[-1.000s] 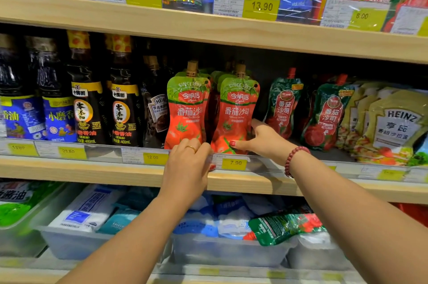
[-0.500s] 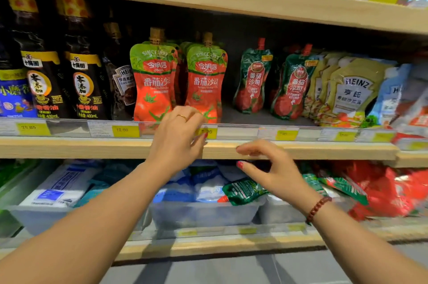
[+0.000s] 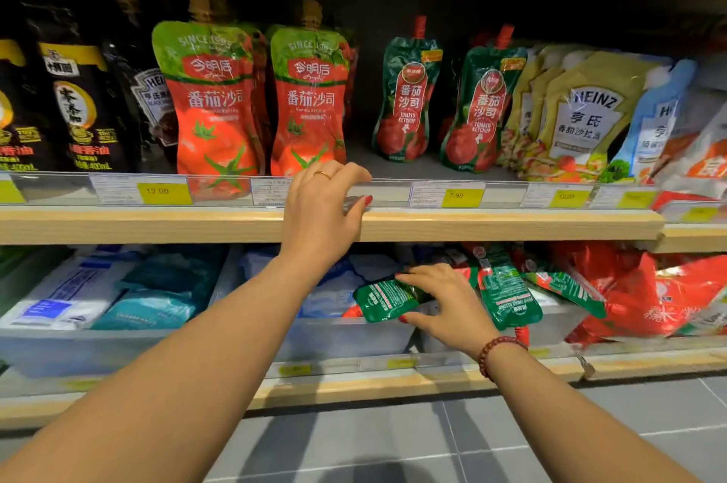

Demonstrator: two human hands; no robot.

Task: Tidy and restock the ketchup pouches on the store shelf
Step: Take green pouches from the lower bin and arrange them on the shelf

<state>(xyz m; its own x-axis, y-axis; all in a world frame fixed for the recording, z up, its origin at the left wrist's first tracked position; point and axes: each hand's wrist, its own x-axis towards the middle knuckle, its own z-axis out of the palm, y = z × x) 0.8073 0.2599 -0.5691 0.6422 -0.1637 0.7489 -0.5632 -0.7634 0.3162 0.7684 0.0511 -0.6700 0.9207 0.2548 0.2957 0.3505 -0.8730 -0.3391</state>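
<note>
Below, the right hand [image 3: 448,305] spreads its fingers [image 3: 413,277] over a green ketchup pouch [image 3: 383,299] lying flat in a clear bin [image 3: 346,337] on the lower shelf, thumb under its near edge, wrist at 5 o'clock. Up at 11 o'clock, the left hand [image 3: 322,215] curls loosely over the price rail [image 3: 393,193], gripping nothing, just before two upright red pouches [image 3: 307,96].

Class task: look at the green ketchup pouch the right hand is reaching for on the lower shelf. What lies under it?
The green pouch lies across the rim of a clear plastic bin, under the right hand. What is directly beneath it is hidden.
</note>
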